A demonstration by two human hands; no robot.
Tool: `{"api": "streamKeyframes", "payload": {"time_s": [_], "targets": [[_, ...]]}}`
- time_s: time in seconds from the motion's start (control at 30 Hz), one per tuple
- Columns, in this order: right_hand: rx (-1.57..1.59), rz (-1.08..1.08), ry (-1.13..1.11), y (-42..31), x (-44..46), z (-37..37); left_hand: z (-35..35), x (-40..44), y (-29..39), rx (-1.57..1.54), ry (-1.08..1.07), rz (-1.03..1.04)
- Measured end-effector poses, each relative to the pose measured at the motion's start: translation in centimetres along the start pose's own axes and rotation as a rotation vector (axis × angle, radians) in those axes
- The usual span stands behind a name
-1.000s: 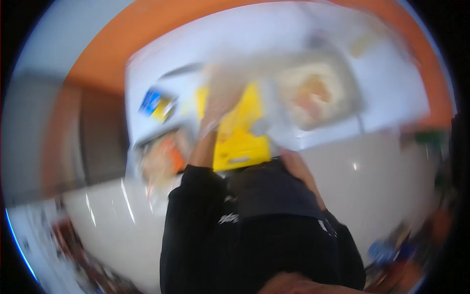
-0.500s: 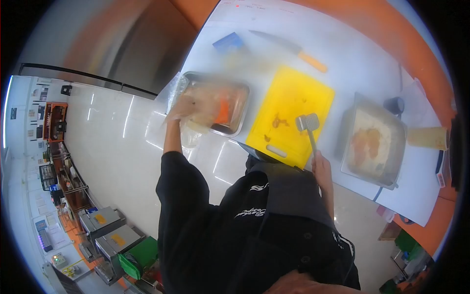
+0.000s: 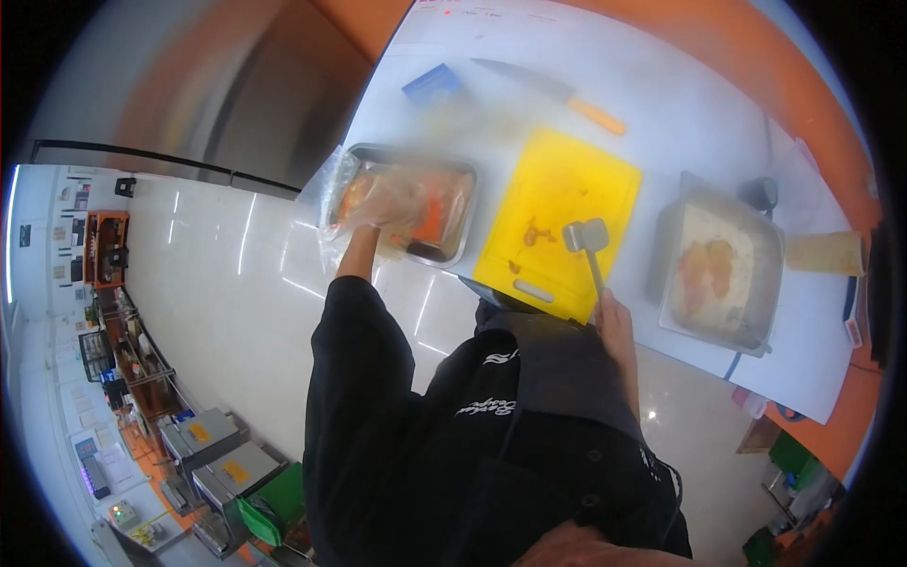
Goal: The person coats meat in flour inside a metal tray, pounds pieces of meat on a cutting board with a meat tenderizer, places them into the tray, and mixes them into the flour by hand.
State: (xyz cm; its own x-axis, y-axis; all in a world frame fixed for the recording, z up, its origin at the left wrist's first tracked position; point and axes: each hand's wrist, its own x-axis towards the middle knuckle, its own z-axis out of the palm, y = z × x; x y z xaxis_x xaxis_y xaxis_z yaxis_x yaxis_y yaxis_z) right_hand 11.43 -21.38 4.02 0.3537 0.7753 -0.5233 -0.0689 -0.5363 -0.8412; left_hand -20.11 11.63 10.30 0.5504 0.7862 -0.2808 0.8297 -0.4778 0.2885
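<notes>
My right hand (image 3: 615,328) grips the handle of a metal meat mallet (image 3: 590,236), whose head is over the yellow cutting board (image 3: 567,189). Scraps of meat (image 3: 536,234) lie on that board beside the mallet. To the left, my left hand (image 3: 380,210) reaches over a metal tray (image 3: 470,203), among a clear plastic bag (image 3: 333,189). Its fingers are blurred and partly covered by the plastic, so their grip is hidden. Something orange (image 3: 436,210) shows in the tray near this hand.
A deep metal pan (image 3: 671,255) with flat pieces of pale meat (image 3: 707,269) stands at right, beside a beige container (image 3: 824,254). Behind the board lie a knife (image 3: 597,114) with an orange handle and a blue packet (image 3: 432,85). The white table's front edge runs before me.
My left hand has moved right and slightly down, further over the tray. The mallet's head has turned and shifted a little left; my right hand still holds it.
</notes>
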Motion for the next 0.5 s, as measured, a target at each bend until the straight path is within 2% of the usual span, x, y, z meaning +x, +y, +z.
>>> {"api": "streamKeyframes", "payload": {"time_s": [0.07, 0.17, 0.3, 0.37, 0.43, 0.5], "targets": [[-0.02, -0.019, 0.011, -0.4, -0.2, 0.0, 2.6, 1.2, -3.3, 0.288, 0.032, 0.201], [-0.036, -0.037, 0.025, -0.6, -0.3, 0.1, 2.7, 0.7, -3.3, 0.411, 0.106, 0.289], [-0.016, -0.028, 0.023, 0.2, -0.1, -0.4, 2.9, 0.1, -3.3, 0.143, 0.161, 0.169], [-0.003, -0.014, 0.025, 0.2, -0.2, -0.6, 2.1, -0.3, -3.5, 0.138, 0.091, 0.223], [0.021, 0.002, 0.028, 0.2, -0.2, -0.6, 2.0, -0.4, -5.4, -0.043, 0.089, 0.245], [0.023, -0.048, 0.058, 0.8, 0.1, -0.4, 2.8, -0.9, -8.0, -0.367, 0.105, 0.183]]}}
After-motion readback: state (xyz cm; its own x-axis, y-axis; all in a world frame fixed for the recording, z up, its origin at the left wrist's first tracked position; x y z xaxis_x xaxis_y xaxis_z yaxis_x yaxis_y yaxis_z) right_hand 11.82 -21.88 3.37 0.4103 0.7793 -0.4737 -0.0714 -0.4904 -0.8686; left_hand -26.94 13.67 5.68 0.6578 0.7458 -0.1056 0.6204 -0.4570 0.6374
